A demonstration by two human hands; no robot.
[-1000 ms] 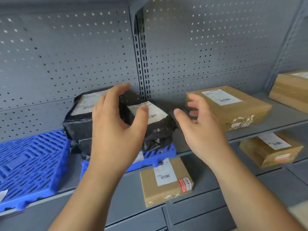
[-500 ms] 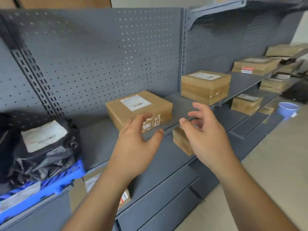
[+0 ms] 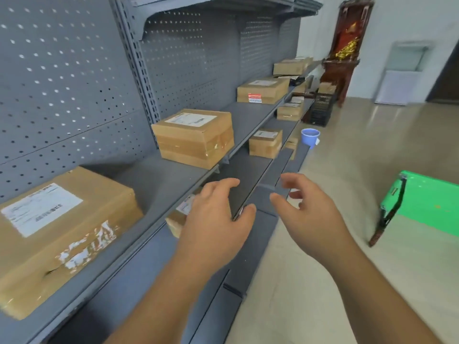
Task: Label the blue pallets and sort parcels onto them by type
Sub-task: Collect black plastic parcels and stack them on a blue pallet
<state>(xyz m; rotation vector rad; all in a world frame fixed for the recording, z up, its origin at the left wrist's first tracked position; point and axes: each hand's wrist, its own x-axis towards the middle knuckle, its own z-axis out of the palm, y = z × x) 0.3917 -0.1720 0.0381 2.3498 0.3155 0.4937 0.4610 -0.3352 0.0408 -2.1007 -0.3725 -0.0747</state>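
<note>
You have swung away from the black bags and blue pallet, now out of view, and your left hand (image 3: 213,219) and right hand (image 3: 313,214) stay loosely spread and empty, a small cardboard box (image 3: 176,220) just left of your left hand, likely the next pick.

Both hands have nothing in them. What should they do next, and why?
Probably reach forward and take the taped brown box on the upper shelf. The left hand and right hand are both open and empty, held apart and aimed that way, and nothing stands between. A smaller box peeks from behind the left hand, so that could be the pick instead.
</note>
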